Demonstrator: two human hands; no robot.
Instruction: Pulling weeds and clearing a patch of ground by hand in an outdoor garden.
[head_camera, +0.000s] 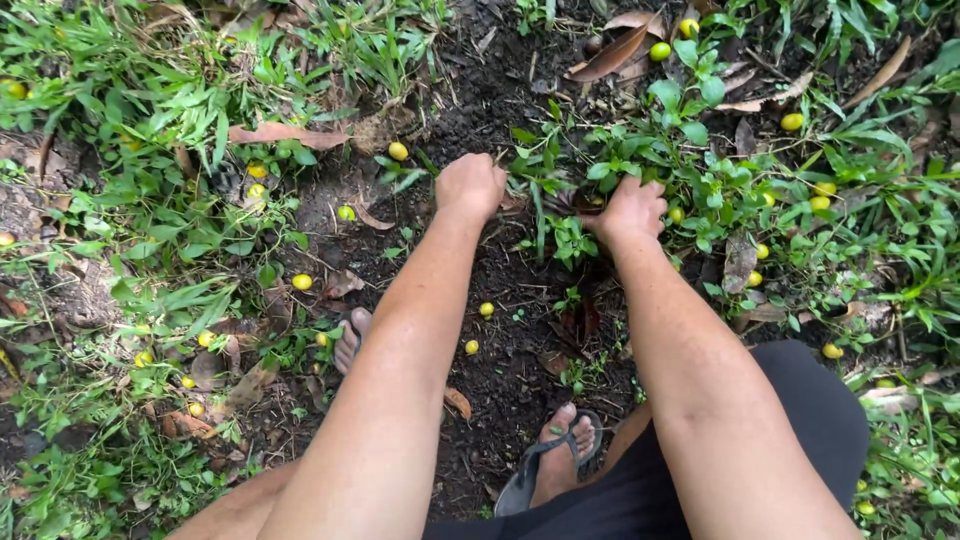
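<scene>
The fingers of the left hand are curled under into a loose fist against the dark soil; whether anything is held inside cannot be told. The fingers of the right hand are pushed down into a clump of low green weeds and are closed around the stems, the fingertips being hidden by leaves. The two hands are set near each other, with a few weed leaves between them.

Small round yellow fruits are scattered about. One yellow fruit lies just left of the left hand, and another a little lower. A fruit is seen just beside the right hand among the leaves, and more are lodged further right in the weeds. Two fruits lie on bare soil between the forearms.

Dry brown leaves are spread over the upper ground. Thick grass closes off the left side, and weeds crowd the right, so open room is left only along the strip of bare soil down the middle. A foot in a grey sandal is planted at the lower edge of that strip, and toes of the other foot show at the left forearm.
</scene>
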